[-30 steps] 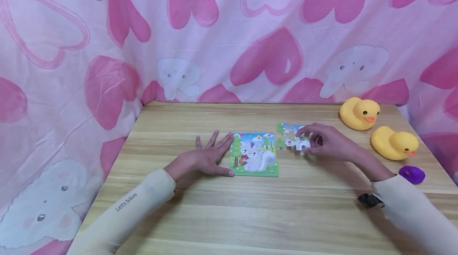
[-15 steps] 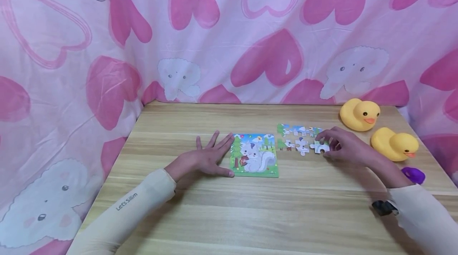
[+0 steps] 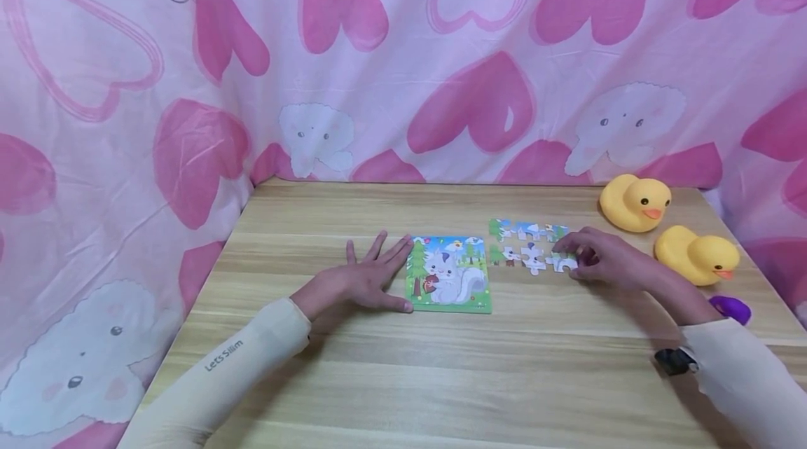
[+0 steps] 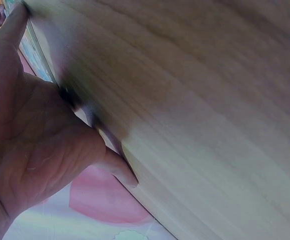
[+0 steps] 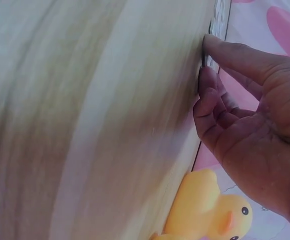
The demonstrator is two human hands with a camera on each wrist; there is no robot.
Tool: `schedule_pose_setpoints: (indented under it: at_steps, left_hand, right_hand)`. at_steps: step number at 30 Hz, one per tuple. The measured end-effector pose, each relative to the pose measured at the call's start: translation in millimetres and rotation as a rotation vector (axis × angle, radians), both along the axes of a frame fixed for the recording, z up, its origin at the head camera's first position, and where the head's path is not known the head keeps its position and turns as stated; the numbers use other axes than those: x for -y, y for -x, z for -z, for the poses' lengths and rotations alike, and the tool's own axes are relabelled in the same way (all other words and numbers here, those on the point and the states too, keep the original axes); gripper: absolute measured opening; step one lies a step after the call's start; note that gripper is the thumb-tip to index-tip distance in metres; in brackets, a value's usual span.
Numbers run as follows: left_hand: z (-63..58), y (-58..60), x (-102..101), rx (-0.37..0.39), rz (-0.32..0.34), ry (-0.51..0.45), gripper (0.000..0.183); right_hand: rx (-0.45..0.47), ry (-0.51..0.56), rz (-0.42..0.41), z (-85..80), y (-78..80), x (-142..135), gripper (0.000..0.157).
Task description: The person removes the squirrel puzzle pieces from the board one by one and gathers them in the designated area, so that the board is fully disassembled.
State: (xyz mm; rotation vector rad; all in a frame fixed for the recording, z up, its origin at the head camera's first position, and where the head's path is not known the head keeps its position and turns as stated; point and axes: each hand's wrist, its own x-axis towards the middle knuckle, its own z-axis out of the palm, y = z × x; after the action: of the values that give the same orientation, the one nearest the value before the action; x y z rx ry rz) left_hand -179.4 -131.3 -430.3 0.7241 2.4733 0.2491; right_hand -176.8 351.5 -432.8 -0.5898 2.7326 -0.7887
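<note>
A square squirrel picture card (image 3: 447, 274) lies mid-table in the head view. My left hand (image 3: 368, 281) rests spread along its left side, thumb and fingertips right at the edge. To the card's right, two rows of jigsaw pieces are laid out, among them a middle piece (image 3: 532, 260) with part of the squirrel. At the right end of the lower row, my right hand (image 3: 602, 260) pinches a jigsaw piece (image 3: 560, 265) between thumb and fingers, low at the tabletop. The fingers cover that piece's right part. In the right wrist view, the thumb and curled fingers (image 5: 208, 80) meet at the table surface.
Two yellow rubber ducks (image 3: 633, 204) (image 3: 693, 253) stand at the right, beyond my right forearm. A purple object (image 3: 731, 309) lies near them, partly behind the sleeve. A pink heart-patterned cloth (image 3: 466, 99) hangs behind the wooden table (image 3: 441, 379).
My right hand has moved right from over the middle pieces to the lower row's right end, uncovering the pieces between. The left hand and card have stayed put.
</note>
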Motion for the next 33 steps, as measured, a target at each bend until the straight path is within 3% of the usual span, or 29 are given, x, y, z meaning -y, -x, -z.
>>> schedule_pose_setpoints:
  at_steps: [10,18,26,33]
  left_hand:
    - [-0.4,2.5,-1,-0.007,0.013,-0.010,0.123]
    - [1.9,2.1,-2,0.007,0.004,-0.006,0.123]
    - [3.9,-1.4,1,0.019,-0.015,-0.009,0.124]
    - [1.9,-0.9,0,-0.002,0.004,-0.017,0.122]
  right_hand:
    - [0.023,0.007,0.009,-5.5,-1.6,3,0.044]
    - [-0.034,0.048,0.015,-4.5,-7.5,19,0.057]
    - [-0.100,0.066,-0.023,-5.5,-14.8,67,0.058]
    - [-0.056,0.079,-0.090,-10.5,-22.8,122,0.054]
